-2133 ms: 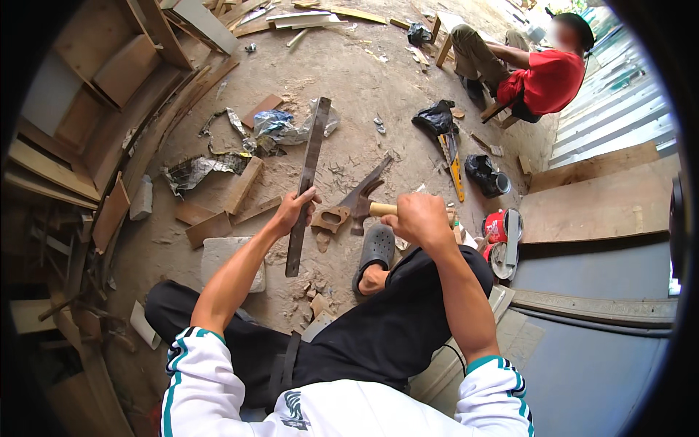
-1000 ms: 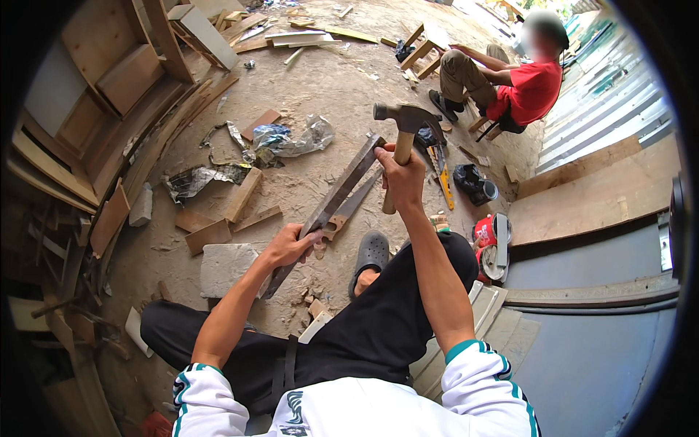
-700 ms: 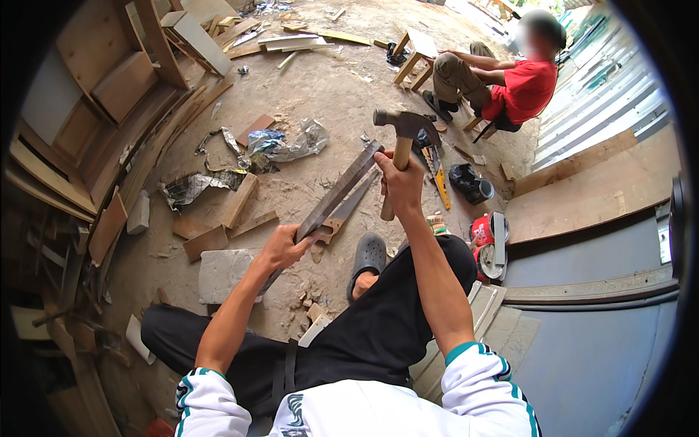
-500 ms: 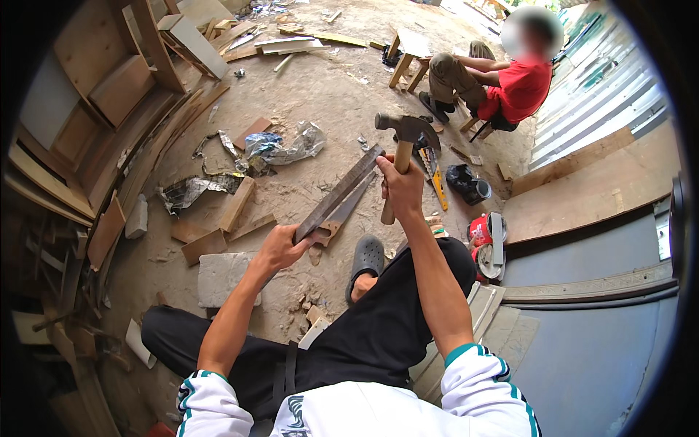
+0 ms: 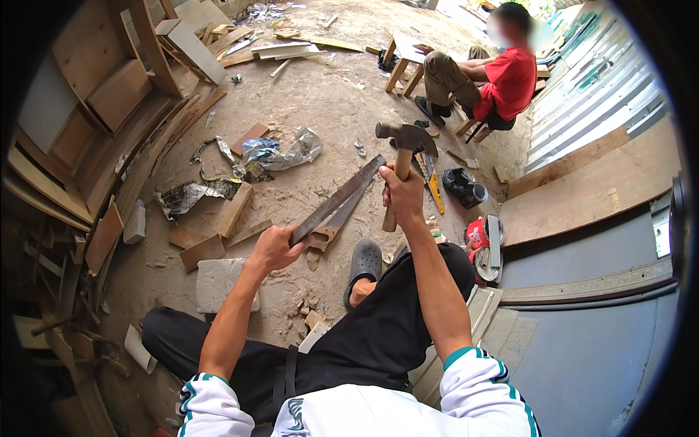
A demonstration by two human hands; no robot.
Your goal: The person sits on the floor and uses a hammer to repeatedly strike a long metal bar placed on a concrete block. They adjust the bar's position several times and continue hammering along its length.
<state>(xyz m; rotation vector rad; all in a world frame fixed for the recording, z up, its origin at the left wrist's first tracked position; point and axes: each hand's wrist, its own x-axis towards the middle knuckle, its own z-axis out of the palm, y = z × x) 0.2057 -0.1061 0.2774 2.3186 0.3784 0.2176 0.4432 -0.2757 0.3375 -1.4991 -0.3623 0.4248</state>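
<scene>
My left hand (image 5: 273, 250) grips the near end of a long, dark, flat bar (image 5: 331, 206), which slants up and away to the right. In my right hand (image 5: 404, 193) is a claw hammer (image 5: 405, 149), held upright by its wooden handle with the steel head on top. The bar's far end meets my right thumb and fingers beside the handle. Under the bar, partly covered by it, lies a handsaw (image 5: 342, 217) with a wooden grip. Beyond my right hand, a yellow-handled saw (image 5: 435, 191) rests on the ground, partly hidden by the hammer.
A pale block (image 5: 222, 284) sits left of my foot in a grey clog (image 5: 363, 264). Wood offcuts (image 5: 234, 211) and crumpled foil (image 5: 295, 149) litter the dirt. At right stand a black-wrapped can (image 5: 464, 186) and red tins (image 5: 482, 237). A person in red (image 5: 507, 84) sits by a small table (image 5: 406, 49).
The bar tilts slightly differently, and both hands have shifted a little with their tools still held. The seated person's head and arms have moved; the whole view has shifted slightly.
</scene>
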